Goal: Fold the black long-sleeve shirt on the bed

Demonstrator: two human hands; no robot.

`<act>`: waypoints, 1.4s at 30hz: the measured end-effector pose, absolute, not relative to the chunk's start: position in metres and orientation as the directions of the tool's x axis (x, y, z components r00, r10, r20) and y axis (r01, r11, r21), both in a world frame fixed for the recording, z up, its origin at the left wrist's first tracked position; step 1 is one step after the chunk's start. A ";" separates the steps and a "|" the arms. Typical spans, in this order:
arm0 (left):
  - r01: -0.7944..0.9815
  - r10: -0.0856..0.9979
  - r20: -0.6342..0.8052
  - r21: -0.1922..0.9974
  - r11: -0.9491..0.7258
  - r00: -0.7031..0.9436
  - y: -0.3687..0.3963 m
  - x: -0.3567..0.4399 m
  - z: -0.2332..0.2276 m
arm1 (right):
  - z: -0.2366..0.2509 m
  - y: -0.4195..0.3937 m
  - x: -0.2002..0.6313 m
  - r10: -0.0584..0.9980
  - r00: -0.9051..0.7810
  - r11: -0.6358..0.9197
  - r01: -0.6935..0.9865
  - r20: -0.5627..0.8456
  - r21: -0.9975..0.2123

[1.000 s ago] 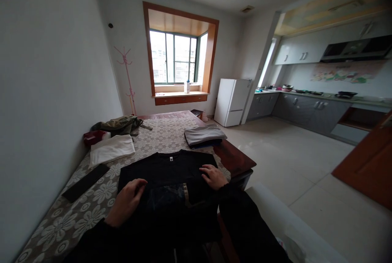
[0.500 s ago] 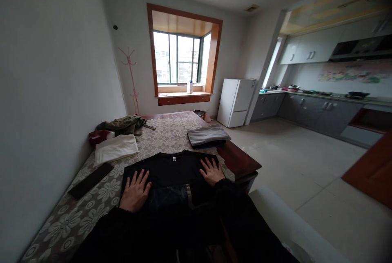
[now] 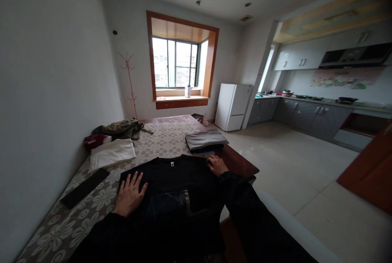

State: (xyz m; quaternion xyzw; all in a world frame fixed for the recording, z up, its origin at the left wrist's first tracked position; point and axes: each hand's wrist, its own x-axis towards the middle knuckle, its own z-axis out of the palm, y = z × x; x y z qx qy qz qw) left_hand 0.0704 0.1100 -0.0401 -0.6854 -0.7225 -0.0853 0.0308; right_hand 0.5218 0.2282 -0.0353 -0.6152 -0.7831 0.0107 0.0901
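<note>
A black shirt [image 3: 171, 175] lies flat on a table covered with a flower-patterned cloth [image 3: 92, 201], its collar tag toward the window. My left hand [image 3: 130, 193] rests flat with spread fingers on the shirt's left part. My right hand [image 3: 217, 165] lies on the shirt's far right corner, fingers curled at the fabric edge; whether it grips the cloth is unclear. Both arms wear dark sleeves.
Folded grey garments [image 3: 205, 139] sit just beyond my right hand. A folded white cloth [image 3: 112, 152], a red item [image 3: 93, 140], an olive jacket [image 3: 121, 128] and a flat black object [image 3: 82, 187] lie at left. White fridge [image 3: 232, 105] and kitchen counter [image 3: 309, 110] stand to the right.
My right hand has slid from the shirt's right side up to its far right corner. My left hand opened flat, then shifted slightly outward. The view tilted a little.
</note>
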 end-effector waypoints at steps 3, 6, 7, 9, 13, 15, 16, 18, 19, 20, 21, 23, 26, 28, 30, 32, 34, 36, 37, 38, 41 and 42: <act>0.993 0.979 0.183 0.088 0.078 -0.094 0.111 0.070 -0.044 | -0.030 0.239 0.529 0.959 -0.260 0.273 0.954 0.111 -0.122; 0.990 0.975 0.182 0.082 0.110 -0.124 0.111 0.070 -0.046 | -0.029 0.249 0.530 0.953 -0.289 0.298 0.948 0.090 -0.112; 0.990 0.975 0.179 0.081 0.115 -0.128 0.111 0.070 -0.046 | -0.029 0.251 0.530 0.951 -0.297 0.305 0.946 0.084 -0.107; 0.990 0.975 0.178 0.080 0.118 -0.131 0.110 0.069 -0.045 | -0.029 0.255 0.530 0.946 -0.316 0.322 0.942 0.073 -0.098; 0.991 0.975 0.188 0.084 0.106 -0.120 0.108 0.069 -0.043 | -0.027 0.258 0.535 0.943 -0.329 0.333 0.939 0.052 -0.082; 0.991 0.975 0.187 0.084 0.107 -0.121 0.108 0.069 -0.043 | -0.026 0.259 0.538 0.946 -0.320 0.322 0.944 0.042 -0.072; 0.990 0.975 0.185 0.084 0.111 -0.125 0.108 0.069 -0.043 | -0.025 0.259 0.539 0.948 -0.315 0.317 0.946 0.038 -0.067; 0.989 0.974 0.184 0.084 0.123 -0.136 0.108 0.070 -0.043 | -0.025 0.259 0.540 0.951 -0.307 0.308 0.950 0.033 -0.057; 0.988 0.972 0.185 0.084 0.128 -0.141 0.109 0.070 -0.044 | -0.025 0.259 0.541 0.952 -0.304 0.305 0.951 0.033 -0.053; 0.988 0.972 0.187 0.086 0.130 -0.144 0.109 0.070 -0.044 | -0.025 0.259 0.541 0.953 -0.302 0.303 0.952 0.035 -0.048; 0.987 0.971 0.188 0.089 0.132 -0.147 0.109 0.070 -0.044 | -0.025 0.258 0.541 0.953 -0.299 0.301 0.953 0.037 -0.044; 0.986 0.970 0.191 0.100 0.130 -0.148 0.109 0.070 -0.043 | -0.025 0.256 0.541 0.955 -0.292 0.294 0.955 0.046 -0.036; 0.985 0.972 0.187 0.116 0.125 -0.145 0.108 0.069 -0.043 | -0.023 0.251 0.539 0.960 -0.272 0.274 0.961 0.070 -0.025; 0.984 0.973 0.175 0.124 0.130 -0.151 0.110 0.068 -0.043 | -0.023 0.247 0.535 0.961 -0.261 0.264 0.964 0.093 -0.022; 0.981 0.974 0.159 0.132 0.140 -0.161 0.112 0.067 -0.043 | -0.024 0.243 0.527 0.957 -0.265 0.270 0.962 0.115 -0.028; 0.979 0.973 0.152 0.138 0.151 -0.171 0.116 0.063 -0.044 | -0.029 0.240 0.516 0.953 -0.275 0.283 0.958 0.129 -0.042; 0.977 0.972 0.166 0.156 0.143 -0.169 0.121 0.056 -0.044 | -0.037 0.237 0.504 0.955 -0.270 0.279 0.959 0.124 -0.059; 0.977 0.971 0.188 0.180 0.112 -0.146 0.126 0.046 -0.042 | -0.048 0.234 0.494 0.965 -0.239 0.247 0.966 0.104 -0.072; 0.978 0.972 0.196 0.190 0.092 -0.129 0.128 0.040 -0.040 | -0.053 0.232 0.490 0.972 -0.218 0.225 0.971 0.091 -0.075; 0.978 0.973 0.199 0.197 0.073 -0.112 0.131 0.032 -0.038 | -0.058 0.231 0.487 0.977 -0.198 0.204 0.976 0.079 -0.077; 0.977 0.981 0.186 0.211 0.020 -0.060 0.141 0.010 -0.028 | -0.067 0.228 0.483 0.986 -0.158 0.162 0.983 0.054 -0.080; 0.976 0.983 0.179 0.219 0.002 -0.042 0.145 0.003 -0.024 | -0.068 0.228 0.483 0.987 -0.152 0.155 0.985 0.050 -0.081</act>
